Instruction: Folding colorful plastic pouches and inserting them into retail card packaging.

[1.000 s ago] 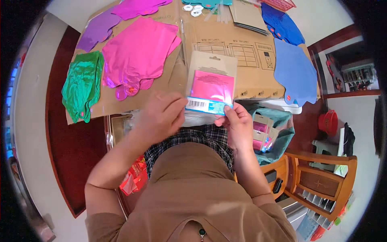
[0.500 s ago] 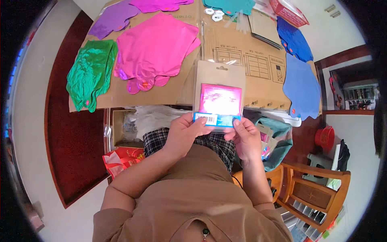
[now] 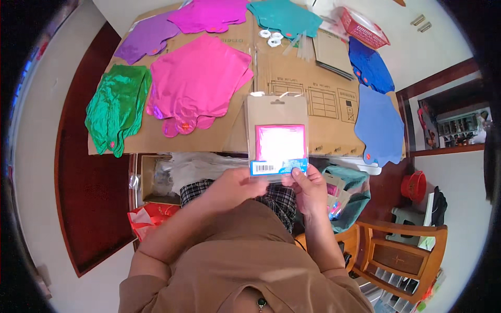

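Observation:
A clear packet (image 3: 251, 119) with a tan hang card and a folded pink foil piece inside stands upright before me, at the table's near edge. A blue and white label with a barcode runs along its lower part. My right hand (image 3: 311, 189) pinches its lower right corner, thumb on the front. At the lower left corner is my left hand (image 3: 234, 189), fingers curled and smeared by motion; whether it grips the packet's bottom edge I cannot tell. Beyond the packet lies a stack of flat pink foil balloons (image 3: 201, 81).
Green (image 3: 116, 107), purple (image 3: 146, 39), teal (image 3: 287, 16) and blue (image 3: 380, 125) foil balloons lie around the cardboard-covered table (image 3: 235, 122). White ribbon rolls (image 3: 274, 39), clear strips and a red basket (image 3: 365, 27) are at the back. A teal bag (image 3: 357, 201) holds similar packets below right, beside a wooden chair (image 3: 402, 255).
My left hand has slipped from the packet's label down toward its lower edge. The right hand keeps its pinch. The whole view has shifted, with the table sitting lower in it.

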The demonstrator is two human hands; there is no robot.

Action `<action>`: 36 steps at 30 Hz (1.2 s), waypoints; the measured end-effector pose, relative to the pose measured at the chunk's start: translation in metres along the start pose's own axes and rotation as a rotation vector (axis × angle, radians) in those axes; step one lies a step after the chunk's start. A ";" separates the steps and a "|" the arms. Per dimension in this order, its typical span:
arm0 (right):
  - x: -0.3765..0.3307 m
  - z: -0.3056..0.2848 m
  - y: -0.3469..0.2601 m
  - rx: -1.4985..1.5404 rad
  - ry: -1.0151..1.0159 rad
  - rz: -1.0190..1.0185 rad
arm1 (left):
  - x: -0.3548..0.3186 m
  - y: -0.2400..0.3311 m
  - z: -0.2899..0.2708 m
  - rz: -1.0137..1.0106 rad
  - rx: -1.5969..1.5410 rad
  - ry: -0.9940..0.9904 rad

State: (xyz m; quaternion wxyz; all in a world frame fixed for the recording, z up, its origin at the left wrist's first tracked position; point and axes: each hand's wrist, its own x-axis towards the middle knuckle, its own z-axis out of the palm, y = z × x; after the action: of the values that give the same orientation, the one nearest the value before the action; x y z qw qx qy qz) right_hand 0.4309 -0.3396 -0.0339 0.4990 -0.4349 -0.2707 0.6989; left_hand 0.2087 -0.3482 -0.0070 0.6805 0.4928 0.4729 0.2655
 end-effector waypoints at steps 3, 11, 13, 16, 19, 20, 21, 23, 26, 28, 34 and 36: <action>0.003 -0.009 -0.009 -0.058 -0.036 -0.007 | -0.014 0.049 -0.034 0.001 0.558 0.167; 0.006 -0.009 -0.027 -0.312 -0.164 -0.115 | 0.070 0.112 -0.073 0.431 0.413 0.269; 0.004 -0.007 -0.029 -0.319 -0.153 -0.110 | 0.079 0.114 -0.073 0.281 0.272 0.111; 0.005 -0.013 -0.029 -0.315 -0.192 -0.139 | 0.082 0.118 -0.068 0.140 -0.006 0.092; 0.008 -0.016 -0.028 -0.326 -0.202 -0.149 | 0.075 0.122 -0.062 0.048 -0.220 0.087; 0.009 -0.015 -0.028 -0.335 -0.203 -0.151 | 0.076 0.119 -0.062 0.065 -0.246 0.101; 0.010 -0.014 -0.028 -0.319 -0.196 -0.156 | 0.078 0.117 -0.062 0.083 -0.272 0.116; 0.012 -0.012 -0.028 -0.286 -0.185 -0.167 | 0.079 0.111 -0.066 0.133 -0.160 0.161; 0.014 -0.013 -0.024 -0.284 -0.140 -0.201 | 0.075 0.118 -0.068 0.117 0.019 0.200; 0.014 -0.012 -0.023 -0.275 -0.129 -0.191 | 0.073 0.118 -0.070 0.097 0.045 0.206; 0.015 -0.010 -0.017 -0.183 -0.040 -0.143 | 0.069 0.122 -0.056 0.120 -0.231 0.170; 0.015 -0.008 -0.017 -0.165 0.000 -0.130 | 0.075 0.110 -0.066 0.224 -0.028 0.128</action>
State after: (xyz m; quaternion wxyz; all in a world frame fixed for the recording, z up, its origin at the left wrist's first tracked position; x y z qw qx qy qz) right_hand 0.4443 -0.3203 -0.0292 0.5057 -0.4560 -0.3548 0.6406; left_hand 0.1911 -0.2169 0.0609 0.6218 0.5148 0.4536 0.3776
